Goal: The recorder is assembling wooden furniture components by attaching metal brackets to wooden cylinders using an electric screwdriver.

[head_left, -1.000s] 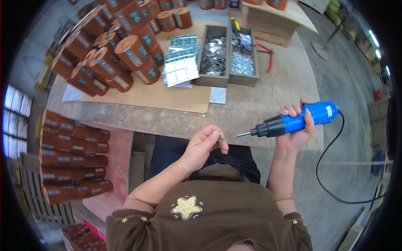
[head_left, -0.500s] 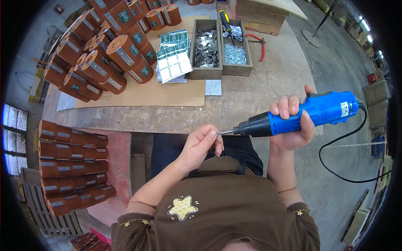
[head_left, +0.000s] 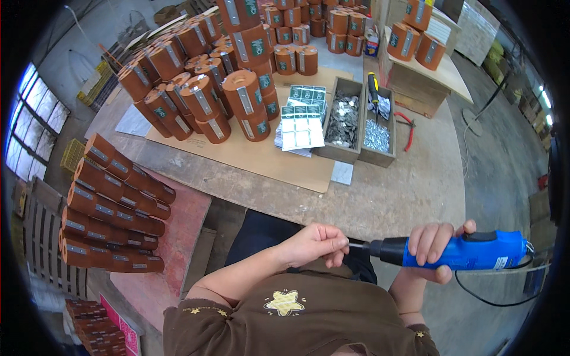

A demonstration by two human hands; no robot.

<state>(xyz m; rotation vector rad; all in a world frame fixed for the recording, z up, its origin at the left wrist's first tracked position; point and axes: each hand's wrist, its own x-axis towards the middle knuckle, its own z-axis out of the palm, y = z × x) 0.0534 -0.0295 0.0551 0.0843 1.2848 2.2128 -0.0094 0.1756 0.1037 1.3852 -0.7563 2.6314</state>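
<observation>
My right hand (head_left: 432,244) is wrapped around a blue electric screwdriver (head_left: 499,248) with a black nose, held level in front of my body near the table's front edge. Its thin metal bit (head_left: 357,244) points left. At the bit's tip my left hand (head_left: 314,244) is closed in a pinch, thumb against fingers. Whatever small piece sits between those fingertips is hidden. A dark cord (head_left: 475,295) hangs from the screwdriver's rear end.
Brown cylinders (head_left: 243,98) with metal strips stand stacked on cardboard; more lie piled (head_left: 113,219) at left. White-and-green label sheets (head_left: 303,127) lie beside wooden boxes of metal pieces (head_left: 344,118) and screws (head_left: 377,136). A yellow-black screwdriver (head_left: 373,86) rests there, near red-handled pliers (head_left: 409,132).
The head view has tilted up, showing more of the table's far side. Both hands and the electric screwdriver appear lower and further right, with the bit still at my left fingertips.
</observation>
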